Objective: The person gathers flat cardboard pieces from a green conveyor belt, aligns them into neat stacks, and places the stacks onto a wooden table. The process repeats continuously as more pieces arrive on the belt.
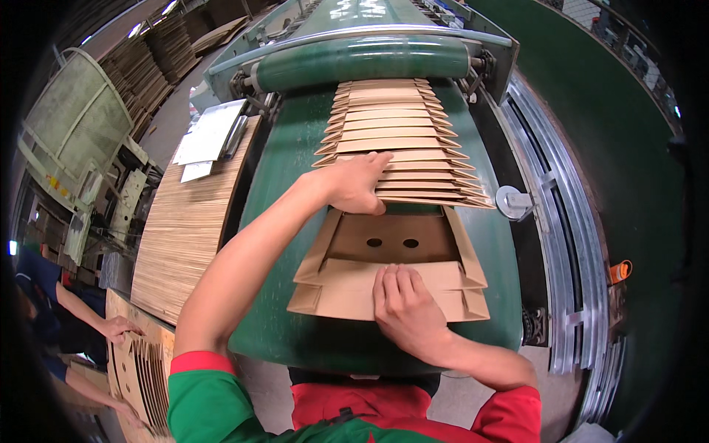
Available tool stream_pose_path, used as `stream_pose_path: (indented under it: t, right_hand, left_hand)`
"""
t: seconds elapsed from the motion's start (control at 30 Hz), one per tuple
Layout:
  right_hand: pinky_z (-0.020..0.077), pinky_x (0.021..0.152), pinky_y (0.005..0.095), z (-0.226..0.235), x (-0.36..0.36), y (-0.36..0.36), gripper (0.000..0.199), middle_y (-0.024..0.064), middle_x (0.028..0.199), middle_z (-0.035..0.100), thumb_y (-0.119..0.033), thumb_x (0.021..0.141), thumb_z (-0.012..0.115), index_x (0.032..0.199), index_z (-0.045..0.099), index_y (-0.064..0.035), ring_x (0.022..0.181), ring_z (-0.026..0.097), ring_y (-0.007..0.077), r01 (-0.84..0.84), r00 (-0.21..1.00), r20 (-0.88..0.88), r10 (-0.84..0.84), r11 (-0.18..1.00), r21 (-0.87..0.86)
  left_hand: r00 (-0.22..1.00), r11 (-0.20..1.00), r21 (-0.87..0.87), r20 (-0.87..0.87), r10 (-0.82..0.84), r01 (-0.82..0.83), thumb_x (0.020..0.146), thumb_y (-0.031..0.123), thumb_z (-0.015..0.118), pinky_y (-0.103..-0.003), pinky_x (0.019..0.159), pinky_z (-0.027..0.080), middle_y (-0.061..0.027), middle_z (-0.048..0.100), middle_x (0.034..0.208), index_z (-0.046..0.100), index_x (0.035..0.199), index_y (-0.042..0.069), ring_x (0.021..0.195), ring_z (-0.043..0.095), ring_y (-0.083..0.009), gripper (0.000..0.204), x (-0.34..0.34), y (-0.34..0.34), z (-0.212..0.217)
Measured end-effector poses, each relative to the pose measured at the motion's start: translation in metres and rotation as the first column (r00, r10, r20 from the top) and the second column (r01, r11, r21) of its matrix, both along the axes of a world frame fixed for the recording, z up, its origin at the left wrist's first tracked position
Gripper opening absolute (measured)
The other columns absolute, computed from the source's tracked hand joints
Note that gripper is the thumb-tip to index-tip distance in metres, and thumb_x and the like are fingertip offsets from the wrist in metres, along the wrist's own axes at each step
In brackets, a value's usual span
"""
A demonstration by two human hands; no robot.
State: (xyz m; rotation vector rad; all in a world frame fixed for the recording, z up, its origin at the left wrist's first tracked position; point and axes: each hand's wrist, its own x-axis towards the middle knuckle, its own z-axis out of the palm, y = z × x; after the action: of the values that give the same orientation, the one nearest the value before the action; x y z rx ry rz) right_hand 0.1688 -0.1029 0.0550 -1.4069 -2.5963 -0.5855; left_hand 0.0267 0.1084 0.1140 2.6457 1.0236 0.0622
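A brown paper bag (454, 275), folded with creased sides, lies on the green conveyor belt (273, 221) in front of me. Two round holes show in its darker inner panel. My right hand (408, 306) presses on its near folded strip, fingers curled and close together, thumb hidden. Beyond it, a row of folded brown paper bags (399, 135) overlaps up the belt toward the roller. My left hand (358, 182) grips the left side of the nearest ones, fingers over a gap between them and thumb at the near edge.
A green roller (362, 63) spans the belt's far end. To the left stands a stack of brown board (185, 236) with white plates (210, 136) on it. Metal rails (565, 258) run along the right. At lower left, another person's hands (122, 328) touch similar folded pieces.
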Motion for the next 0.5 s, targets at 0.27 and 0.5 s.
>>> stream_pose_path:
  t: [0.27, 0.5]
  right_hand:
    - [0.0417, 0.103, 0.0467, 0.039, 0.022, 0.052, 0.028, 0.0154, 0.103, 0.064, -0.017, 0.085, 0.063, 0.108, 0.066, -0.0014, 0.107, 0.060, 0.0292, -0.062, 0.993, -0.098, 0.067, 0.997, 0.051]
    - [0.0277, 0.119, 0.0664, 0.050, 0.024, 0.065, 0.098, 0.0331, 0.152, 0.044, -0.021, 0.075, 0.081, 0.157, 0.034, 0.0048, 0.145, 0.041, 0.0503, 0.057, 0.989, -0.120, -0.083, 0.977, -0.206]
  left_hand:
    - [0.991, 0.997, 0.073, -0.129, 0.029, -0.019, 0.075, 0.038, 0.076, -0.053, 0.115, 0.040, -0.0261, 0.048, 0.149, 0.039, 0.153, -0.007, 0.141, 0.047, -0.0422, 0.097, -0.003, -0.022, -0.015]
    - [0.962, 0.968, -0.249, -0.260, -0.078, 0.011, 0.073, 0.040, 0.079, -0.044, 0.117, 0.040, -0.0264, 0.040, 0.158, 0.032, 0.158, -0.007, 0.143, 0.046, -0.0394, 0.107, -0.006, 0.002, 0.023]
